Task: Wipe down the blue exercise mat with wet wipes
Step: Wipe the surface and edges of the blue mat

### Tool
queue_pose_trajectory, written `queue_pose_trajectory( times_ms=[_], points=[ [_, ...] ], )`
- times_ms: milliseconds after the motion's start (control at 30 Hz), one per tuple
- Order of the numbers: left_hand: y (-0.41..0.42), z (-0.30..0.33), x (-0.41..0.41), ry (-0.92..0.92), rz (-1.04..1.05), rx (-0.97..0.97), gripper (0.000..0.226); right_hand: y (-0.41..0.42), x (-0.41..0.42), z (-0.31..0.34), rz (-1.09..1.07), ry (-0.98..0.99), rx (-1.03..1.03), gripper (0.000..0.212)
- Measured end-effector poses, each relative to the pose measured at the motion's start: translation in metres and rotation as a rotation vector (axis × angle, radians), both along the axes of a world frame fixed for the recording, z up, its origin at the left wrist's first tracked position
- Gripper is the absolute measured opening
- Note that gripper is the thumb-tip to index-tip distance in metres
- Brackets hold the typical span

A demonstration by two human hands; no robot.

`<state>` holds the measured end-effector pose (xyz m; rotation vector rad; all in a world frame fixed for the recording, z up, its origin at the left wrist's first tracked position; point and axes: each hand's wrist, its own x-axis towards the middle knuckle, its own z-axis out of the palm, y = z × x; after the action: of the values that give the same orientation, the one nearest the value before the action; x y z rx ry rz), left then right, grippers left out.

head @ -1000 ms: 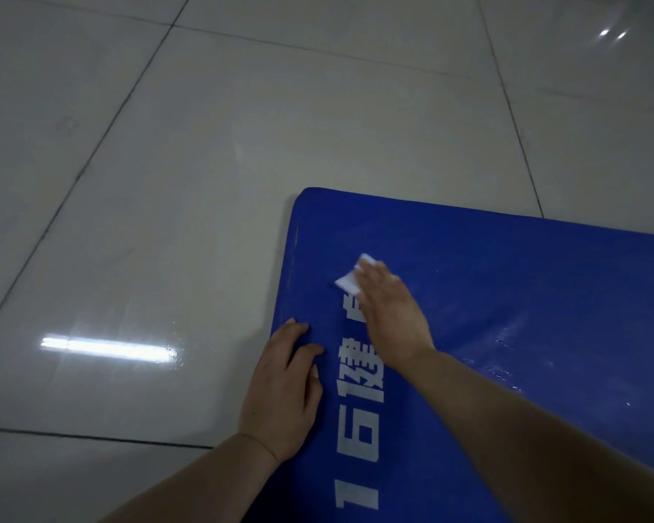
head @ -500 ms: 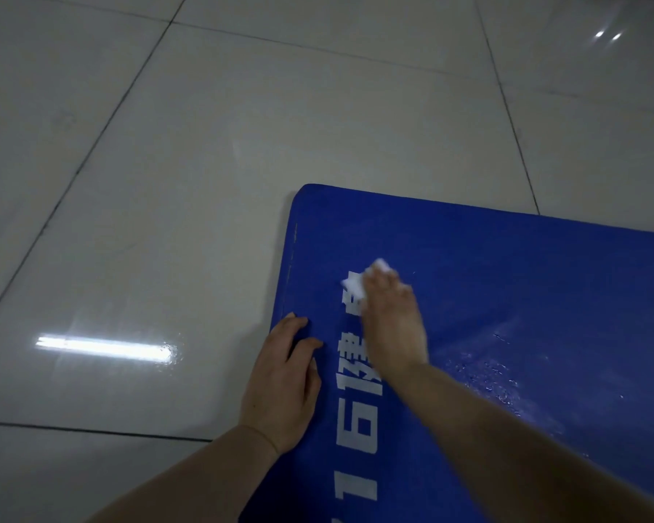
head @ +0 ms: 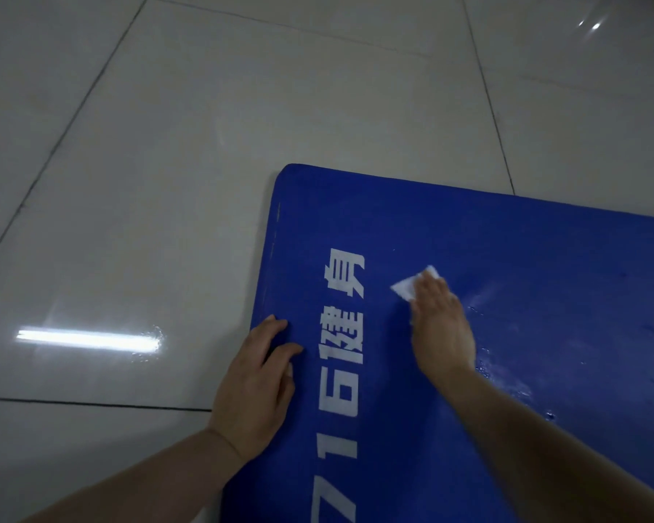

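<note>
The blue exercise mat (head: 506,239) lies on the tiled floor, filling the lower right, with white printed characters running along its left side. My right hand (head: 440,326) presses a white wet wipe (head: 406,286) flat against the mat, just right of the printed characters; the wipe sticks out past my fingertips. My left hand (head: 259,383) rests on the mat's left edge, fingers bent over the border. Wet streaks shine on the mat to the right of my right hand.
Glossy pale floor tiles (head: 204,145) with dark grout lines surround the mat on the left and far side. A bright lamp reflection (head: 87,339) shows on the floor left of my left hand.
My right hand has slid the wipe to the right across the mat, uncovering the top printed character. My left hand has stayed on the mat's edge.
</note>
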<state>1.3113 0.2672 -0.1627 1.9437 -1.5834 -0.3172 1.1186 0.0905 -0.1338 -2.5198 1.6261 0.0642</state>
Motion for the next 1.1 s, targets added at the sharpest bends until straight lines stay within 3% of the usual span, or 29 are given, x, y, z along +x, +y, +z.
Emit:
queue_pose_trajectory(
  times_ms=[67,167,367,467,567,700,833,900,1000,1100],
  points=[
    [0.003,-0.001,-0.001,-0.001,0.002,0.006,0.024,-0.006,-0.022,0.002,-0.128,0.031,0.012,0.048],
    [0.0,-0.001,-0.003,0.009,0.006,0.054,0.034,-0.007,-0.021,-0.001,-0.138,0.102,-0.011,0.048],
    [0.001,0.003,-0.001,0.029,-0.011,0.073,0.036,0.034,0.069,-0.003,0.325,0.092,-0.06,0.062],
    [-0.002,0.007,0.0,0.094,-0.051,0.017,0.035,0.056,0.112,-0.008,0.586,0.032,0.043,0.056],
    [-0.003,0.009,0.001,0.153,-0.05,-0.006,0.036,0.06,0.123,-0.008,0.616,-0.012,0.188,0.059],
    [0.013,0.004,-0.005,0.089,-0.014,0.033,0.028,0.05,0.093,-0.011,0.658,0.077,0.117,0.055],
    [0.019,0.002,-0.008,0.056,-0.03,0.043,0.034,0.037,0.04,-0.003,0.531,0.041,0.043,0.054],
    [0.017,0.003,-0.007,0.038,-0.035,0.047,0.038,0.03,0.009,0.003,0.346,-0.006,-0.036,0.056],
    [0.018,0.002,-0.008,0.043,-0.034,0.05,0.037,0.021,-0.03,0.006,-0.029,-0.077,0.016,0.043],
    [0.017,0.0,-0.007,0.036,-0.037,0.045,0.026,0.022,-0.02,-0.002,-0.179,-0.055,0.043,0.046]
  ],
)
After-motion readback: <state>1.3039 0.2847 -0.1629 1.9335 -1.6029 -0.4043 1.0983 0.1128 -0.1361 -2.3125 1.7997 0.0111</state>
